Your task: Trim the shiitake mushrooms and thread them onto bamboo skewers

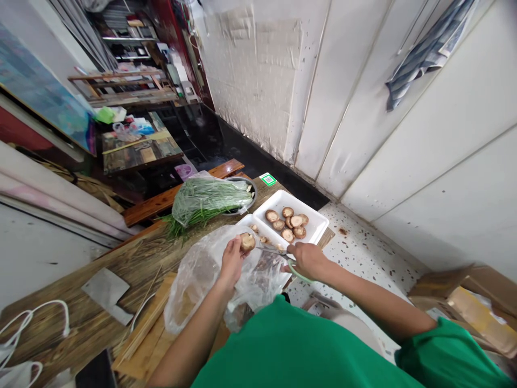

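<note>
My left hand (231, 261) is closed around a brown shiitake mushroom (247, 242), its pale underside showing. In my right hand (309, 261) is a pair of scissors with light green handles (298, 272); the thin metal blades reach left toward the mushroom, apparently just short of it. Beyond my right hand stands a white tray (322, 222) with several mushrooms (287, 235), gills mostly up. A second white container sits under my hands and holds small stem pieces (264, 239). Below my left hand a clear plastic bag (189, 280) lies crumpled, with dark mushrooms partly hidden inside it.
A bagged bundle of green chives (210, 195) rests on a metal bowl (254, 189) at the table's far side. On the wooden table (133, 258) lie a cleaver (105, 291), wooden boards (149, 328), a white cable (60, 304) and a black phone (96, 371). Cardboard boxes (476, 307) stand right.
</note>
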A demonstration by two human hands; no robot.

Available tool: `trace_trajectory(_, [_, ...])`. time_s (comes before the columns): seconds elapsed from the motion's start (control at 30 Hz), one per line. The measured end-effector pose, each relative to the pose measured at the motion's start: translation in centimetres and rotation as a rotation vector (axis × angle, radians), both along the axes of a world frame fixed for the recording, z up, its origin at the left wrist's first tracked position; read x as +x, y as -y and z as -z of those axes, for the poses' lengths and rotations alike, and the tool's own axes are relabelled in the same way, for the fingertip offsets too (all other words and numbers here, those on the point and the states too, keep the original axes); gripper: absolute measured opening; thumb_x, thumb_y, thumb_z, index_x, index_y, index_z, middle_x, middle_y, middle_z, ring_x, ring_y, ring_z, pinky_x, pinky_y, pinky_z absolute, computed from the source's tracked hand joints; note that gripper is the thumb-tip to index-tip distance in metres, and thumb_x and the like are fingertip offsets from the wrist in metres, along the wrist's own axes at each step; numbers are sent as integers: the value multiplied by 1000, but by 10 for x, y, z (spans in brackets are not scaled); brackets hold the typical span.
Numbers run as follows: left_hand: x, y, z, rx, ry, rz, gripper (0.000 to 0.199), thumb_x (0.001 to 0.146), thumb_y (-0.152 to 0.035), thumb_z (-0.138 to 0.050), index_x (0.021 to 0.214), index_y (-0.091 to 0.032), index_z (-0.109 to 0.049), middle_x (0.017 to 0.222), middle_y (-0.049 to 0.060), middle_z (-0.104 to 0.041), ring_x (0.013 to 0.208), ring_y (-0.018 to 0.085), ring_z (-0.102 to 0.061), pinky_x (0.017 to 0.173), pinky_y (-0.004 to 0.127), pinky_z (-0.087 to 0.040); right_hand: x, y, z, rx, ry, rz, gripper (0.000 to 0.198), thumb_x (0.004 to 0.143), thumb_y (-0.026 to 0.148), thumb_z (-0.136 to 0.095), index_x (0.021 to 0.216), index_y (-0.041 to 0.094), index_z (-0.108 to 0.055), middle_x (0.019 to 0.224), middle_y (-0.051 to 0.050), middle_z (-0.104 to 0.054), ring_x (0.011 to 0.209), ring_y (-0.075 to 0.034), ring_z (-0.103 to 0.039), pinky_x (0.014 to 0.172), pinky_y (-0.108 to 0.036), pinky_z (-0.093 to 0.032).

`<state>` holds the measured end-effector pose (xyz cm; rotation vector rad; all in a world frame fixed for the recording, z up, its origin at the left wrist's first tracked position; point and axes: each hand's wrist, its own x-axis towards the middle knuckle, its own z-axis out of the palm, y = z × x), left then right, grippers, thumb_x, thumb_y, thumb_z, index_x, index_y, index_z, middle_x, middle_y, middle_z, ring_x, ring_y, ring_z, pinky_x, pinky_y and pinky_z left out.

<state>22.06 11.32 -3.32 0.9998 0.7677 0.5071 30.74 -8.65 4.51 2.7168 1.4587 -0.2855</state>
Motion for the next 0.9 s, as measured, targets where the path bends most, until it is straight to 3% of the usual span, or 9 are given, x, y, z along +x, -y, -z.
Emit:
trace_trajectory(0.13, [-2, -13, -13, -163, -69, 126, 42, 80, -49, -49, 91, -10, -59, 83, 12, -66, 68, 18, -63, 53, 26, -48, 23, 14, -16, 107, 167, -48, 35, 82, 39, -52, 107, 16, -56, 95, -12, -60, 83, -22, -56, 66, -29, -38])
trace_trajectory(0.27, [1, -11, -20, -159, -137, 229, 48, 81, -54, -44, 90, -10, -60, 77, 11, -66, 61, 20, -63, 47, 28, -48, 35, 10, -21, 113, 268, -207, 36, 80, 24, -51, 115, 15, -52, 98, -12, -57, 84, -22, -53, 66, -30, -35])
trace_trajectory(0.43, [5, -6, -24, 80, -170, 161, 53, 73, -62, -47, 85, -12, -61, 76, 7, -67, 61, 17, -62, 47, 24, -45, 32, -1, -26, 93, 301, -354, 27, 84, 19, -44, 108, 14, -55, 92, -10, -57, 79, -21, -51, 64, -31, -34])
trace_trajectory(0.63, [8, -9, -27, 421, -200, 121, 63, 71, -69, -39, 71, -12, -64, 70, 8, -67, 67, 19, -61, 60, 26, -46, 30, -9, -35, 63, 319, -417, 25, 89, 17, -35, 102, 12, -55, 92, -12, -57, 78, -21, -52, 64, -32, -34])
trace_trajectory(0.9, [9, -9, -26, 621, -230, 81, 62, 78, -64, -33, 69, -12, -66, 66, 10, -67, 64, 21, -62, 59, 28, -47, 20, -15, -47, -15, 231, -308, 31, 77, 23, -51, 107, 13, -55, 96, -13, -59, 84, -24, -54, 64, -31, -36])
